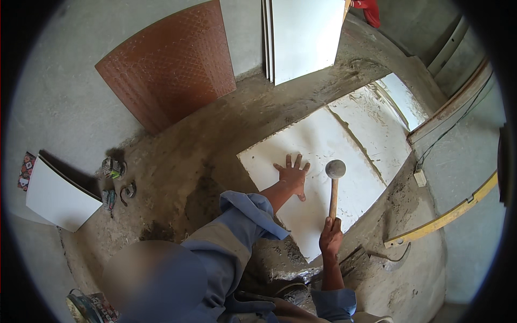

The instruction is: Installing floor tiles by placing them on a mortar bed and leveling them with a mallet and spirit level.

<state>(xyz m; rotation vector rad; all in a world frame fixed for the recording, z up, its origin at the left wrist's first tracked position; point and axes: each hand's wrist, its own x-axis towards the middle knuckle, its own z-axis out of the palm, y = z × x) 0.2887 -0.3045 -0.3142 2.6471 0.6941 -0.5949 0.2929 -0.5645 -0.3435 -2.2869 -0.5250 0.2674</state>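
Note:
A large white tile [269,153] lies on the dirt floor in front of me. My left hand [292,177] is on its surface, palm down with the fingers spread. My right hand [330,237] is closed around the wooden handle of a mallet [335,170] with a round grey head. The head is seen over the tile, to the right of my left hand; whether it touches cannot be made out. Beyond a rough joint lies a second white tile [379,126], smeared with mortar.
A brown textured panel [172,64] and several white tiles [307,37] lean on the far wall. A yellow spirit level [441,215] stands at right. Power tools [112,168] and a white panel [59,194] are at left. A person's red sleeve [370,12] shows far off.

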